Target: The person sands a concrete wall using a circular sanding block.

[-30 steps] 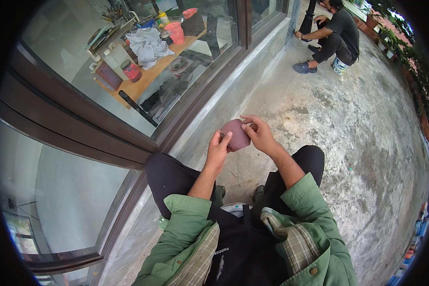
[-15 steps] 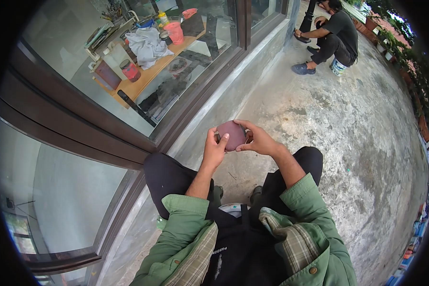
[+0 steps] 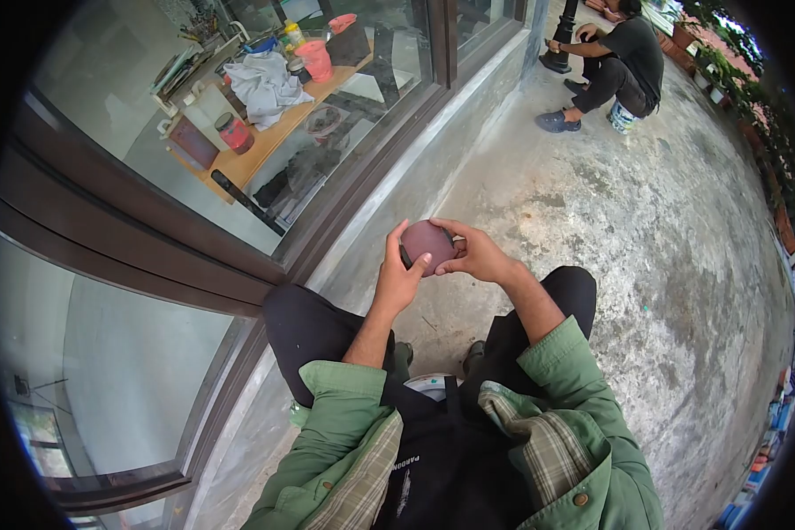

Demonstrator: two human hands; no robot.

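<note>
Between my two hands is a flat, round, reddish-brown disc that looks like a sanding disc [image 3: 428,245], with dark parts showing at its edges. My left hand [image 3: 402,268] grips its left side, the thumb lying on the lower part of the face. My right hand [image 3: 477,253] is closed around the right edge, its fingers partly hidden behind the disc. The disc's face is turned toward me, above the gap between my knees. What lies behind it is hidden.
To my left is a brown-framed window [image 3: 362,177]; behind the glass, a wooden table [image 3: 278,137] carries a grey cloth [image 3: 265,88] and pink containers. Ahead, another person [image 3: 623,66] sits on a bucket [image 3: 623,118] by a black post [image 3: 561,40]. Stained concrete floor [image 3: 680,265] spreads rightward.
The disc stays held in both hands. My left thumb has shifted slightly lower and rightward on its face, and the fingers have adjusted around the edge. The view has tilted slightly.
</note>
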